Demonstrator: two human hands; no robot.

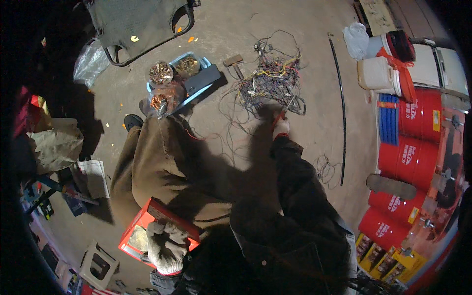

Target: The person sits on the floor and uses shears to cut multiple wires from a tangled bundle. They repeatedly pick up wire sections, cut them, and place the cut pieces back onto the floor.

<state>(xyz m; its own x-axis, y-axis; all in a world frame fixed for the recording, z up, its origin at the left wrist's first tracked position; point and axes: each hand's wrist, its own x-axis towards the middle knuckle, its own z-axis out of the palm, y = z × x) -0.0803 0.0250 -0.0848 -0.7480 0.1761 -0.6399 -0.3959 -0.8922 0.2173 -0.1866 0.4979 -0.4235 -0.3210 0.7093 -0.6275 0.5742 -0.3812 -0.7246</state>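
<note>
My right hand [281,128] holds a red tool [278,118]. My left hand [167,247] is over a red box [139,218]; I can't tell how open. Red drums [422,115] have white writing.

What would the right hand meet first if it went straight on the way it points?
The right hand would probably meet the tangled wires just ahead, though depth is unclear.

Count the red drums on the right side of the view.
4 visible, in a rough line down the right: the uppermost drum, the second drum below it, the third drum, and the lowest drum. Others may be hidden.
</note>
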